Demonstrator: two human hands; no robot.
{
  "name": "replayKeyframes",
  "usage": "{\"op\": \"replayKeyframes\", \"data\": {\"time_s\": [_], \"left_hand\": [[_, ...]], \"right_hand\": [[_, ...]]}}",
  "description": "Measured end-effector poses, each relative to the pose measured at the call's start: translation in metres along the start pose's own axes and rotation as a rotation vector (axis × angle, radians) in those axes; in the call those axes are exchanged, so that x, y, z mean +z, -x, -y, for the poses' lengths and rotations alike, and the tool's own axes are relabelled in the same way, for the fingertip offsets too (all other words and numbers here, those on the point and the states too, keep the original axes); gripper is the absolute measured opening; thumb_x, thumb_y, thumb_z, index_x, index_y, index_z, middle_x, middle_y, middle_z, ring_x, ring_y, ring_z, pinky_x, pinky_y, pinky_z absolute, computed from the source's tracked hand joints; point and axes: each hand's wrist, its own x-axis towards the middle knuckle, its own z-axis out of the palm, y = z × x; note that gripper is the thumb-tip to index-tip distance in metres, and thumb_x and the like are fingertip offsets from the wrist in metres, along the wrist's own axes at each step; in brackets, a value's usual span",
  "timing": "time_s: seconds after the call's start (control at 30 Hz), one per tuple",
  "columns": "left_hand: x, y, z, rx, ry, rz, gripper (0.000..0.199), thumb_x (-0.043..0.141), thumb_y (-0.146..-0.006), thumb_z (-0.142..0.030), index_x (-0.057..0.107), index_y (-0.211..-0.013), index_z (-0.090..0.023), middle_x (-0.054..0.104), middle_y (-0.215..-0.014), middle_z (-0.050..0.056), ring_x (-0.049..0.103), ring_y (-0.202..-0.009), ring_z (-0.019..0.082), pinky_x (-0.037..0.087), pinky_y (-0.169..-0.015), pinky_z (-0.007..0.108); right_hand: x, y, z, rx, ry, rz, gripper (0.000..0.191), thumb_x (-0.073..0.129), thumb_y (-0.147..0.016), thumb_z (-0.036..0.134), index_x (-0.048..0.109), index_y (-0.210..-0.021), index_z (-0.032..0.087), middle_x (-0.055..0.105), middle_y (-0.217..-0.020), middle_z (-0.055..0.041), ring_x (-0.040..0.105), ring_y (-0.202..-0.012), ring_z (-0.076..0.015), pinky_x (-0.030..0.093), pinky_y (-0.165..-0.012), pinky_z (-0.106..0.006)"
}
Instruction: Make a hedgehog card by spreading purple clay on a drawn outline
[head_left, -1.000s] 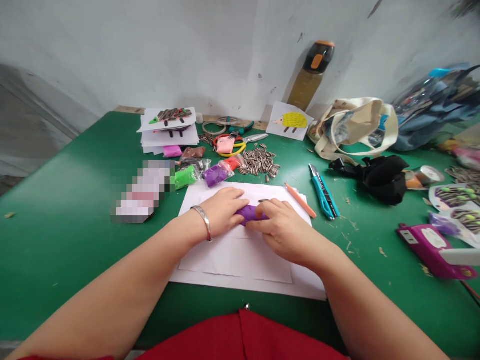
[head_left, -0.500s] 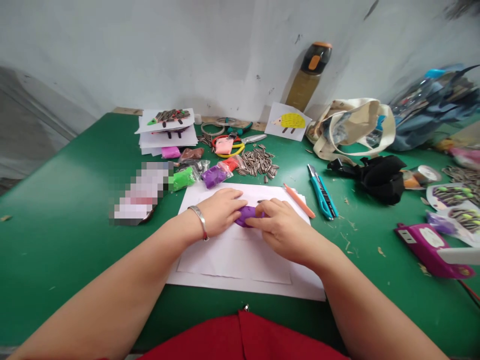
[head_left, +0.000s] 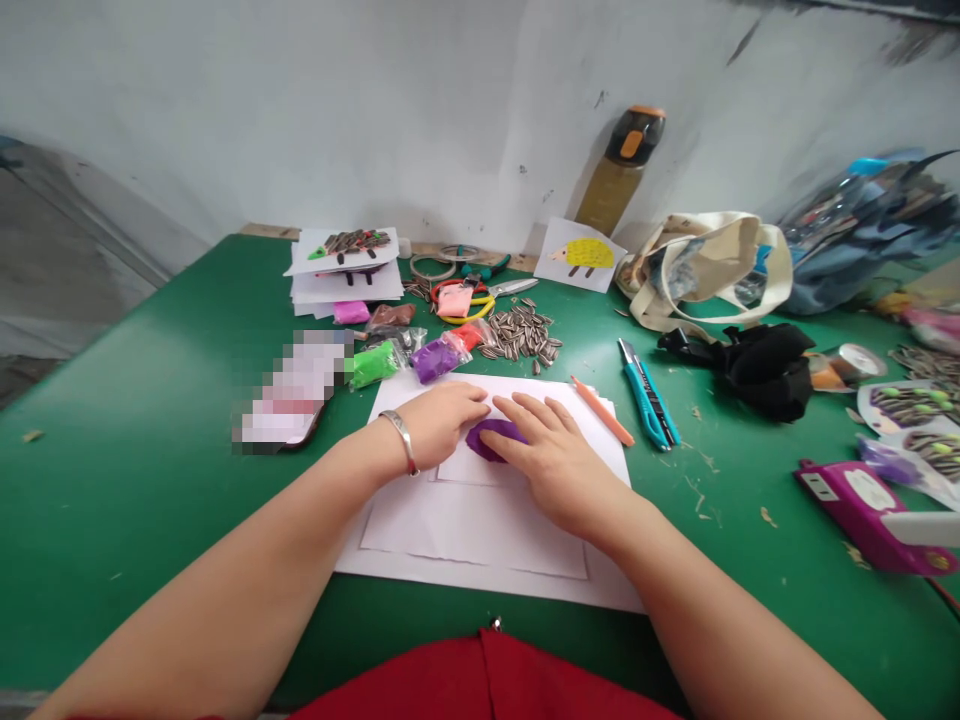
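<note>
A flattened patch of purple modelling clay (head_left: 487, 441) lies on a small white paper on top of larger white sheets (head_left: 472, 535). My right hand (head_left: 551, 452) is spread over the clay's right part, thumb resting on it and fingers reaching past its far edge. To the left, my left hand (head_left: 439, 425) lies on the paper with fingers stretched out, their tips close to the clay's far left edge; it holds nothing. The right hand hides part of the clay. An orange marker (head_left: 602, 410) rests at the right edge of the sheets.
A teal utility knife (head_left: 649, 395) lies to the right with its blade out. Beyond the paper are sunflower seeds (head_left: 523, 333), scissors (head_left: 514, 287) and bagged clay (head_left: 439, 357). A phone (head_left: 292, 395) lies left, a magenta glue gun (head_left: 874, 515) right. A hedgehog drawing (head_left: 581, 255) leans on the wall.
My right hand has opened out from bent fingers to spread fingers over the clay. The clay looks flatter and more of the small paper shows. My left hand has barely moved.
</note>
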Motion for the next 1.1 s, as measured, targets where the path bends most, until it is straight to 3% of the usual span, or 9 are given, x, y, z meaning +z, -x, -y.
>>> {"op": "replayKeyframes", "data": {"time_s": [1.1], "left_hand": [[0.0045,-0.0014,-0.0006,-0.021,-0.046,-0.011,0.026,0.05,-0.08,0.0,0.069,-0.094,-0.012,0.066,-0.105,0.01,0.059,-0.098,0.022,0.046,-0.088,0.032]], "right_hand": [[0.0053,-0.0102,0.0069,0.079,-0.047,0.048,0.055,0.042,-0.086,0.005,0.057,-0.132,0.031,0.037,-0.152,-0.006,0.028,-0.138,-0.0328,0.025,-0.108,-0.061]]}}
